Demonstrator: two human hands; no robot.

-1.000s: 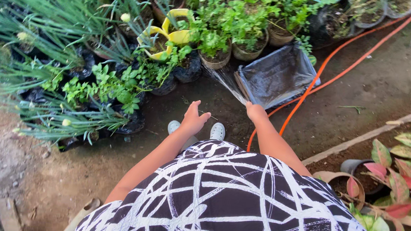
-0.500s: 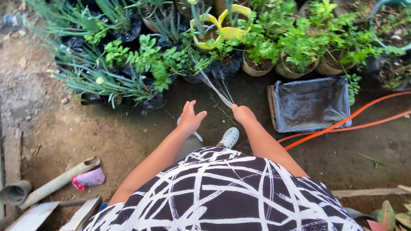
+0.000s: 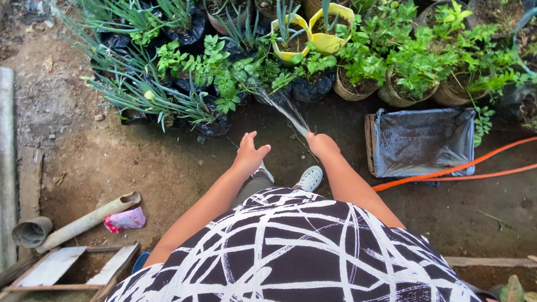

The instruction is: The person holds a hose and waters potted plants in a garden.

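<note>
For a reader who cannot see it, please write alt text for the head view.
The right hand sprays water over potted green plants on bare soil, while the left hand hangs open and empty beside it. An orange hose runs past a black-lined tray.

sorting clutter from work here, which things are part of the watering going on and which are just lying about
In use:
right hand, closed and spraying water
water spray
orange hose
potted green plants
left hand, open, holding nothing

Lying about:
grey pipe
pink wrapper
tray lined with black plastic
wooden frame
</note>
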